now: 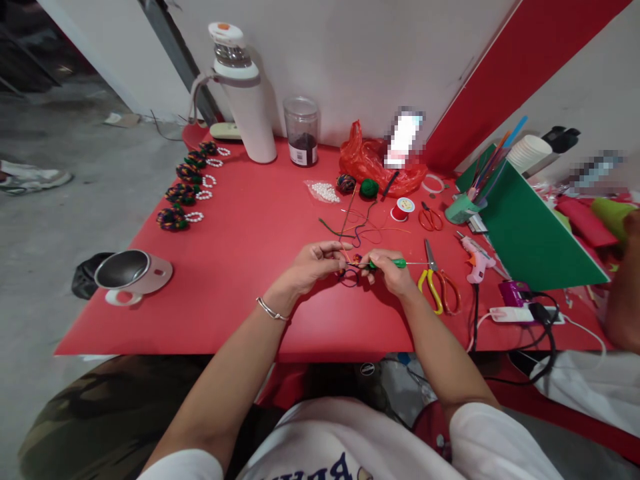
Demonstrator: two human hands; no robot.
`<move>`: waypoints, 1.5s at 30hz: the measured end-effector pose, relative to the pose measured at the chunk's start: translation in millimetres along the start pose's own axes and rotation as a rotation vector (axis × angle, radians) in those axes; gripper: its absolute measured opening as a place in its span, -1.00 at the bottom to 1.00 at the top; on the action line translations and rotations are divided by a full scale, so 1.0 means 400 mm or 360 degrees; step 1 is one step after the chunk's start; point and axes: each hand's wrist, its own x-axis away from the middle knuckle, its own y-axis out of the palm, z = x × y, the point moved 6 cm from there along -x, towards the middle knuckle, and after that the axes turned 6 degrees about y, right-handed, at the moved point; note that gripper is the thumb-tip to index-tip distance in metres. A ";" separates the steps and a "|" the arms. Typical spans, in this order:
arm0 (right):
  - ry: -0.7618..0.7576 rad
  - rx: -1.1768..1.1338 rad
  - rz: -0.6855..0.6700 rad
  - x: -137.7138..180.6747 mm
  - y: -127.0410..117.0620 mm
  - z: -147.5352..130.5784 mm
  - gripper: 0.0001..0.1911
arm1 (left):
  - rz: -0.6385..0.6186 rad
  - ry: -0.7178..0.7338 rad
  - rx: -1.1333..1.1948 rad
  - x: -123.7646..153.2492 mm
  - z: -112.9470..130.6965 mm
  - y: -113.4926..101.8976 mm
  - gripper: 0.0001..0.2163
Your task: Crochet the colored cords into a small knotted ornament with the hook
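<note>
Near the middle of the red table, my left hand [317,263] pinches a small piece of dark multicoloured yarn work [357,259]. My right hand [393,272] is closed around a green-handled crochet hook [400,263], with a thin metal shaft sticking out to the right. Both hands almost meet at the yarn, and fingers partly hide it. A dark loop of yarn hangs below. Loose strands run from the hands toward a multicoloured yarn ball [346,183] and a green yarn ball [369,189] behind them.
Yellow-and-orange-handled scissors [436,287], a pink glue gun [479,257], red snips [431,217] and a red thread spool [401,210] lie to the right. A bag of white beads [325,192] lies behind. At left are a mug [135,272] and several yarn pieces with bead loops [173,218].
</note>
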 end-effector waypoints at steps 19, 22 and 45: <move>-0.0752 0.0930 0.0238 0.051 0.040 -0.103 -0.60 | 0.0079 0.0124 -0.0090 -0.010 -0.002 -0.014 -0.60; -0.0888 0.0990 0.0270 0.062 0.047 -0.113 -0.62 | 0.0108 0.0132 -0.0077 -0.012 -0.001 -0.015 -0.58; -0.1236 0.1296 0.0463 0.063 0.070 -0.096 -0.85 | 0.0405 0.0383 0.0004 -0.011 0.006 0.005 -0.41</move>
